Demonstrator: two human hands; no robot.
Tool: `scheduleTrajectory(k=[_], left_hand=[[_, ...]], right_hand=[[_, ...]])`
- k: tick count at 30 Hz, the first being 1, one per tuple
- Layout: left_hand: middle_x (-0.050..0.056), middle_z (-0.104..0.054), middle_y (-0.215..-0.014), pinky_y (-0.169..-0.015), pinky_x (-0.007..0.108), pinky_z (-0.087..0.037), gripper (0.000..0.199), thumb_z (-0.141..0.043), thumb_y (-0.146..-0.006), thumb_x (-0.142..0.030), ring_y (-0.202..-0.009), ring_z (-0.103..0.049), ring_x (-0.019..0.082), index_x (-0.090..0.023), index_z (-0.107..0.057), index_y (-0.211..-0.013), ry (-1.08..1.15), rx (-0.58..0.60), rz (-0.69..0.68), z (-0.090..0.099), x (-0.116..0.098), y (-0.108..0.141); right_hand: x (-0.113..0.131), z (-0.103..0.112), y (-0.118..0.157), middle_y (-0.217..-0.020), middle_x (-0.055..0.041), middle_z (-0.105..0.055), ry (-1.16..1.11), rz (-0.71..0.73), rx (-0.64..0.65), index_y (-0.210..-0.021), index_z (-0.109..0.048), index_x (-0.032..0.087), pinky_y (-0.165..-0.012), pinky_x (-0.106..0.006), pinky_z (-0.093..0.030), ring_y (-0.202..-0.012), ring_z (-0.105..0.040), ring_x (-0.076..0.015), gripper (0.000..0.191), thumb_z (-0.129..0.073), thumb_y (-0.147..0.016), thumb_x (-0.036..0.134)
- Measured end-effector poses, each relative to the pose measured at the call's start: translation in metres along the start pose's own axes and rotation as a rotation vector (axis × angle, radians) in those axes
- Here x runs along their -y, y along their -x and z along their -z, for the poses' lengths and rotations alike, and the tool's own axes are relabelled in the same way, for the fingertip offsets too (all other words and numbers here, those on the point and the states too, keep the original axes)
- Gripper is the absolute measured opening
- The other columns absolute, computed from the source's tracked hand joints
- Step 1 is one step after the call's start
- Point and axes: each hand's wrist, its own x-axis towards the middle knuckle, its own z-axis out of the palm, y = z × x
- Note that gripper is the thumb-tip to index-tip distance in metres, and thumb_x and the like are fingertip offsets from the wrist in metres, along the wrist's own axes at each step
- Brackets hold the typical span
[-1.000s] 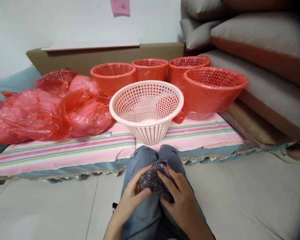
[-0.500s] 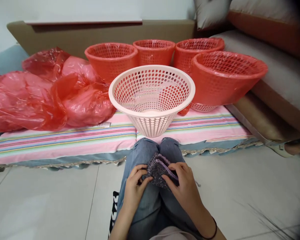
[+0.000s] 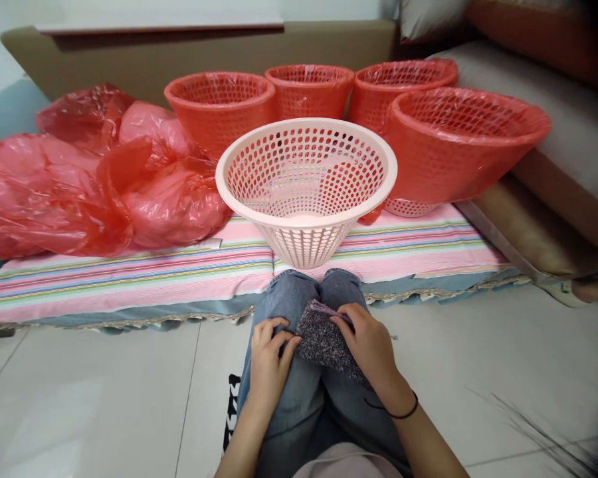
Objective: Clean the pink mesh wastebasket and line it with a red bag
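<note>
A dark grey, speckled, fuzzy fabric piece (image 3: 323,338) with a purple edge lies folded across my thighs; its exact kind is unclear. At its left corner, my left hand (image 3: 270,352) has thumb and forefinger pinched on the fabric, the other fingers curled. My right hand (image 3: 366,338) grips the purple edge at the upper right between thumb and fingers. Just beyond my knees, an off-white perforated plastic basket (image 3: 306,222) stands upright on the striped cloth.
Several baskets wrapped in red plastic bags (image 3: 222,106) stand behind the off-white one. Filled red plastic bags (image 3: 54,192) lie at the left on the striped pink cloth (image 3: 169,279). Stacked cushions (image 3: 538,113) rise at the right. Pale floor tiles (image 3: 129,392) lie below.
The fabric's open purple edge has closed up and the piece lies flatter. My right hand has shifted up along that edge. My left hand stays at the left corner.
</note>
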Motion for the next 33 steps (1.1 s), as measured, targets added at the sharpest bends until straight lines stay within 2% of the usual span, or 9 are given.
scheduleTrajectory(k=[5, 8, 12, 14, 17, 22, 27, 30, 33], left_hand=[[0.006, -0.064, -0.100, -0.090, 0.044, -0.045, 0.020, -0.061, -0.088, -0.030, -0.098, -0.055, 0.025, -0.021, -0.064, -0.070, -0.050, 0.029, 0.023, 0.006, -0.013, -0.013], [0.006, -0.065, -0.111, -0.093, 0.045, -0.045, 0.005, -0.065, -0.083, -0.025, -0.104, -0.057, 0.026, -0.022, -0.062, -0.080, 0.019, 0.103, 0.021, 0.012, -0.020, -0.028], [0.009, -0.063, -0.127, -0.100, 0.045, -0.043, 0.042, -0.068, -0.078, -0.020, -0.116, -0.057, 0.027, -0.024, -0.058, -0.118, 0.185, 0.257, -0.018, 0.009, -0.027, -0.052], [0.008, -0.068, -0.117, -0.097, 0.043, -0.045, 0.047, -0.068, -0.076, -0.017, -0.111, -0.059, 0.027, -0.023, -0.059, -0.122, 0.216, 0.290, -0.028, 0.006, -0.030, -0.062], [0.005, -0.070, -0.096, -0.086, 0.038, -0.048, 0.040, -0.065, -0.074, -0.008, -0.094, -0.063, 0.024, -0.022, -0.066, -0.111, 0.253, 0.314, -0.051, 0.011, -0.036, -0.068], [0.005, -0.068, -0.088, -0.080, 0.032, -0.048, 0.020, -0.061, -0.080, -0.007, -0.088, -0.064, 0.021, -0.023, -0.073, -0.081, 0.386, 0.573, -0.141, 0.044, -0.044, -0.053], [0.007, -0.069, -0.102, -0.089, 0.033, -0.050, 0.021, -0.060, -0.086, -0.010, -0.102, -0.065, 0.020, -0.026, -0.073, -0.084, 0.466, 0.764, -0.136, 0.071, -0.039, -0.020], [0.006, -0.073, -0.099, -0.096, 0.035, -0.049, 0.018, -0.059, -0.090, -0.015, -0.104, -0.066, 0.020, -0.027, -0.072, -0.086, 0.494, 0.811, -0.142, 0.073, -0.028, -0.002], [0.005, -0.075, -0.096, -0.103, 0.038, -0.045, 0.010, -0.061, -0.090, -0.025, -0.106, -0.067, 0.021, -0.027, -0.070, -0.085, 0.518, 0.771, -0.149, 0.070, -0.014, 0.012]], right_hand=[[-0.004, 0.009, -0.002, -0.089, -0.0045, -0.065, -0.094, -0.021, 0.017, -0.092, -0.059, 0.020, -0.068, -0.030, -0.046, -0.078, -0.063, -0.0201, 0.013, -0.050, -0.094, 0.029], [-0.012, 0.025, 0.004, -0.098, -0.0061, -0.066, -0.171, -0.034, 0.035, -0.101, -0.061, 0.020, -0.080, -0.034, -0.049, -0.091, -0.062, -0.0224, 0.016, -0.061, -0.088, 0.029], [-0.025, 0.039, 0.016, -0.101, -0.0064, -0.067, -0.209, -0.005, 0.104, -0.099, -0.064, 0.021, -0.088, -0.041, -0.049, -0.100, -0.059, -0.0252, 0.018, -0.068, -0.081, 0.023], [-0.026, 0.041, 0.021, -0.104, -0.0069, -0.067, -0.237, 0.033, 0.079, -0.094, -0.065, 0.021, -0.092, -0.043, -0.048, -0.104, -0.058, -0.0258, 0.014, -0.068, -0.080, 0.018], [-0.025, 0.039, 0.027, -0.110, -0.0076, -0.067, -0.280, 0.085, 0.048, -0.094, -0.066, 0.022, -0.097, -0.046, -0.046, -0.110, -0.058, -0.0258, 0.017, -0.063, -0.081, 0.013], [-0.017, 0.046, 0.034, -0.114, -0.0073, -0.068, -0.286, 0.032, 0.117, -0.126, -0.059, 0.024, -0.095, -0.045, -0.047, -0.107, -0.060, -0.0250, 0.051, -0.065, -0.077, 0.012], [-0.005, 0.061, 0.057, -0.096, -0.0049, -0.071, -0.317, 0.205, 0.278, -0.105, -0.071, 0.025, -0.089, -0.038, -0.052, -0.098, -0.064, -0.0226, 0.032, -0.066, -0.076, 0.012], [-0.008, 0.051, 0.082, -0.123, -0.0063, -0.066, -0.273, 0.326, 0.315, -0.123, -0.064, 0.027, -0.103, -0.040, -0.048, -0.118, -0.059, -0.0228, 0.049, -0.064, -0.076, 0.012], [-0.024, 0.024, 0.103, -0.146, -0.0072, -0.052, -0.074, 0.438, 0.234, -0.144, -0.046, 0.026, -0.116, -0.051, -0.034, -0.141, -0.039, -0.0252, 0.065, -0.054, -0.082, 0.009]])
